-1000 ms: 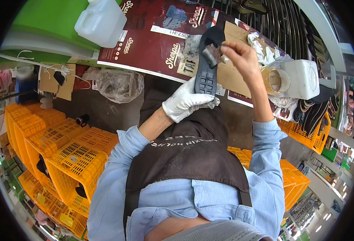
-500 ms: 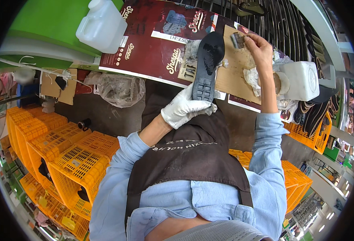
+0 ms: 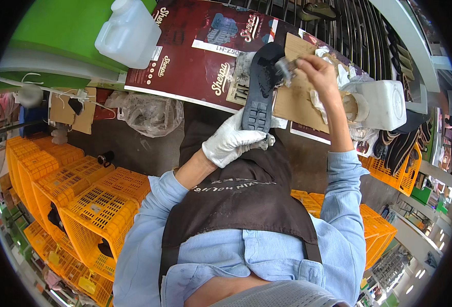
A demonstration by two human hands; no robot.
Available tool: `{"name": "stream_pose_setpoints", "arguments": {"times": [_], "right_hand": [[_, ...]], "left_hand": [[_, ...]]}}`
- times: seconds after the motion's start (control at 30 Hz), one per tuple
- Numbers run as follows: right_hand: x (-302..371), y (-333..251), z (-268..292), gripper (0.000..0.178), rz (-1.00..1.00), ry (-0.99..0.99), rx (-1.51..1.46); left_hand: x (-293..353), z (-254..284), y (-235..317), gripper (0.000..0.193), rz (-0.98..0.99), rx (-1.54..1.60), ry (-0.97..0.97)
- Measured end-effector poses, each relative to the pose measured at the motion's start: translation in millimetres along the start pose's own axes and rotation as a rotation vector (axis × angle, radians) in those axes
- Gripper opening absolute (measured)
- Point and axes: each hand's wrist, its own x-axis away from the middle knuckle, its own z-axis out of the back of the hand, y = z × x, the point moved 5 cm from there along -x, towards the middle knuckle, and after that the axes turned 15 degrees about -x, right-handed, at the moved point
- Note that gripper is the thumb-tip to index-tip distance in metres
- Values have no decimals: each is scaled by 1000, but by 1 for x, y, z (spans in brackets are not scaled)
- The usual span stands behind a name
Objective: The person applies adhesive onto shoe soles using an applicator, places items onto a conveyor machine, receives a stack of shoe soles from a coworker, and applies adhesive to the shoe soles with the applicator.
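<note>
My left hand (image 3: 233, 139), in a white glove, is closed around the heel end of a dark shoe sole (image 3: 260, 87). The sole is raised toe-away over the near edge of the worktable, its surface partly covered by a darker, wet-looking patch. My bare right hand (image 3: 315, 74) pinches a small flat brush (image 3: 286, 70), blurred by motion. The brush is at the right edge of the sole's toe half; whether it touches I cannot tell. Under that hand lies a stained brown cardboard sheet (image 3: 300, 105).
A white jug (image 3: 128, 36) stands at the far left of the table, another white container (image 3: 382, 105) at the right beside a tape roll (image 3: 355, 106). Metal rollers (image 3: 356, 41) run behind. Yellow crates (image 3: 100, 207) are stacked at left; another crate of soles (image 3: 400, 166) sits at right.
My right hand has moved left and slightly toward me, bringing the brush from above the cardboard to the sole's edge. The sole has shifted slightly left in my left hand.
</note>
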Motion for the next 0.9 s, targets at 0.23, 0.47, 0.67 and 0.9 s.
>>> {"name": "stream_pose_setpoints", "arguments": {"times": [0.23, 0.47, 0.67, 0.9], "right_hand": [[23, -11, -27, 23, -144, -116, -143], [0, -17, 0, 26, 85, 63, 80], [-32, 3, 25, 27, 196, 135, 246], [-49, 0, 5, 25, 346, 5, 362]], "left_hand": [[0, 4, -2, 57, -2, -10, 8], [-1, 4, 1, 55, -15, 2, -5], [1, 1, 2, 55, -26, 29, -6], [9, 0, 11, 59, -16, 33, -15]]}}
